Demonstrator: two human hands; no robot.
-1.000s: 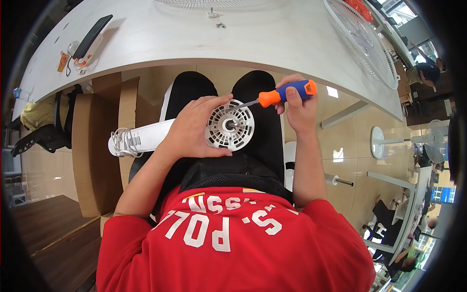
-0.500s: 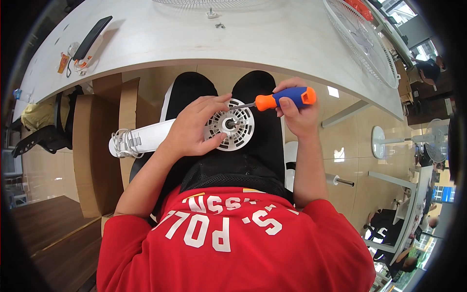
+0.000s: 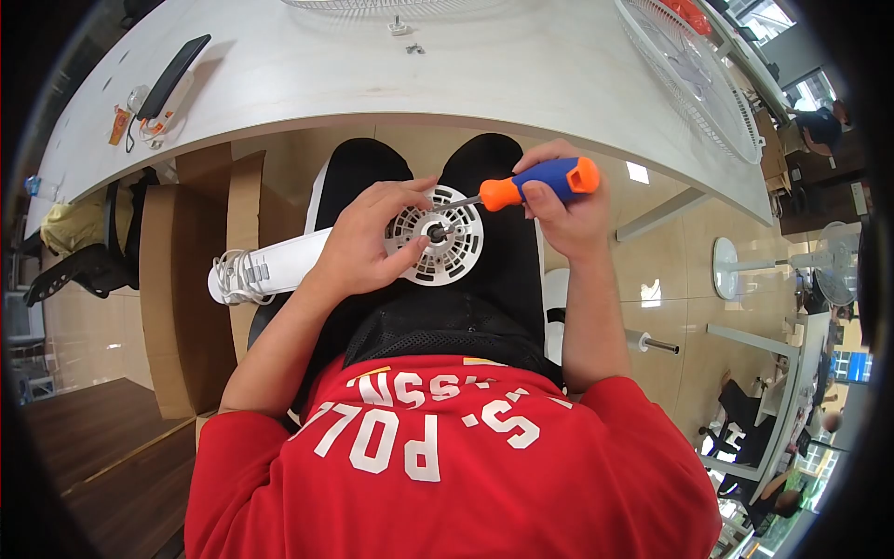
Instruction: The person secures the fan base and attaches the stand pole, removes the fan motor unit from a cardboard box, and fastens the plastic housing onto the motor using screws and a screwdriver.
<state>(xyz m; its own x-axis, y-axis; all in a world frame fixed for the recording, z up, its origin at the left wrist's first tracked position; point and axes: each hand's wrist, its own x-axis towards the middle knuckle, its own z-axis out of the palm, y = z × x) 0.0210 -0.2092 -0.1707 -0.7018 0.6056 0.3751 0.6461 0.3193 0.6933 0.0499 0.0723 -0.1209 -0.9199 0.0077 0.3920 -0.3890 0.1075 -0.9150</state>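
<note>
- One white table (image 3: 307,84) lies beyond the slotted disc (image 3: 463,246); if my knees knocked it, the small parts on it could scatter.
- My legs (image 3: 501,168) are under the disc, its only visible support besides my hand, so shifting them could tip it.
- The white column (image 3: 296,261) reaches left from the disc; its looped cord (image 3: 244,279) could snag and drag it.
- My left hand (image 3: 358,244) curls over the disc's left side; whether its fingertips pinch anything, I cannot tell. They are close enough to get jabbed by a slip.
- My right hand (image 3: 563,200) grasps the screwdriver (image 3: 549,180), slanted onto the disc's upper part; that tilt could make the tip skid.
- Small metal pieces (image 3: 415,48), beyond the disc, could easily roll away.
</note>
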